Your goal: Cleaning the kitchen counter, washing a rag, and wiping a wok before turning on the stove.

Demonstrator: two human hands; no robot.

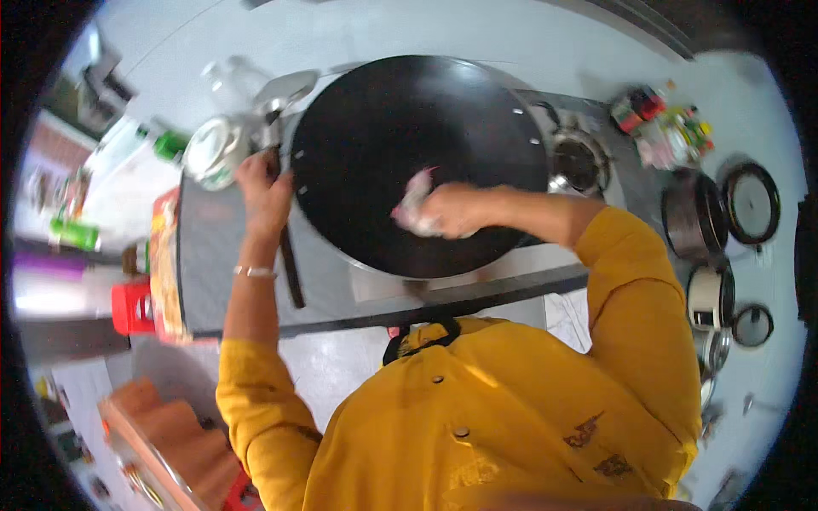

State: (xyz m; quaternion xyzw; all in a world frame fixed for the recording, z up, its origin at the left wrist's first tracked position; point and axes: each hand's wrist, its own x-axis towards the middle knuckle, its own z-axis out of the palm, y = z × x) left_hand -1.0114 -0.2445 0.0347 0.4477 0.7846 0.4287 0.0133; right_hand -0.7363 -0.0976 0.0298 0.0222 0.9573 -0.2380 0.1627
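Note:
A large black wok [383,115] sits over the stove, filling the middle of the view. My left hand [263,195] is closed at its left rim, by the rivets of the side handle; the fingers hide most of the grip. Inside the wok, my right hand [457,209] presses a crumpled white and pink cloth [416,198] against the lower part of the bowl. Past my left hand lies a metal wok spatula [294,88], whose long dark handle [289,265] comes out below my wrist on the grey counter [214,255]. Motion blurs the cloth.
A white lidded pot [216,152] stands left of the wok. To the right are a gas burner [577,163], blurred bottles and packets [677,134], and a dark pot [693,214] near a glass lid [751,203]. A red container [133,308] is beside the counter's left end.

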